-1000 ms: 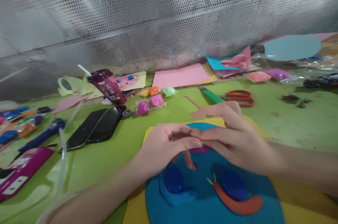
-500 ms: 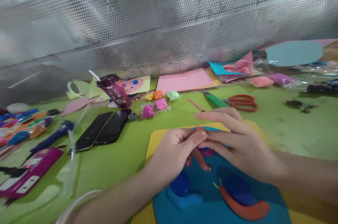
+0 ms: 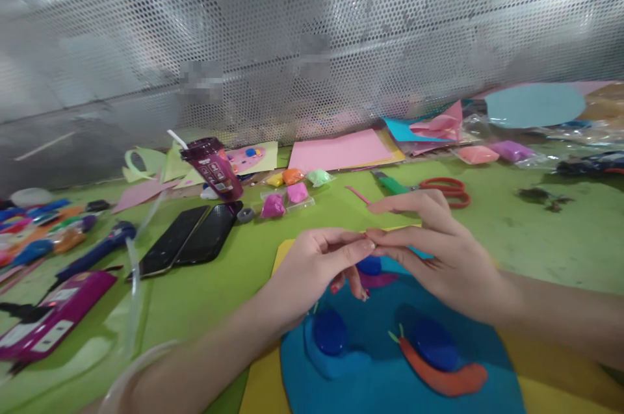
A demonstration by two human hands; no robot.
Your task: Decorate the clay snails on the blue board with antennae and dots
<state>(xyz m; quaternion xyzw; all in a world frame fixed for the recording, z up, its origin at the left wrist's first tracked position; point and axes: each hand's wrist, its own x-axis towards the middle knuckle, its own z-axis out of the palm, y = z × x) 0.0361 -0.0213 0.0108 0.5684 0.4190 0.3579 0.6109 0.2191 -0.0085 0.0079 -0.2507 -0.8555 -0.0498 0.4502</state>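
Observation:
My left hand point(image 3: 312, 271) and my right hand point(image 3: 448, 264) meet at the fingertips above a blue rounded sheet point(image 3: 375, 368), which lies on a yellow sheet point(image 3: 263, 378). Both hands are closed in a pinch; whatever is between the fingertips is too small or hidden to name. On the blue sheet are two dark blue ovals, one on the left point(image 3: 330, 332) and one on the right point(image 3: 435, 342). A light blue curved strip point(image 3: 336, 365) borders the left oval, an orange curved strip point(image 3: 448, 381) the right one. Behind the fingers a purple piece point(image 3: 383, 280) partly shows.
Green-handled cutter point(image 3: 392, 185) and red-handled scissors point(image 3: 446, 188) lie beyond my right hand. Small clay packets point(image 3: 273, 205), black phones point(image 3: 209, 235) and a tilted cup point(image 3: 212, 170) are further left. A purple power strip point(image 3: 58, 320) sits at far left, before a perforated metal wall point(image 3: 292, 30).
The hands stay joined and have shifted slightly up and left, uncovering more of the dark blue and purple pieces behind the fingers. My left hand's lower fingers have drawn in.

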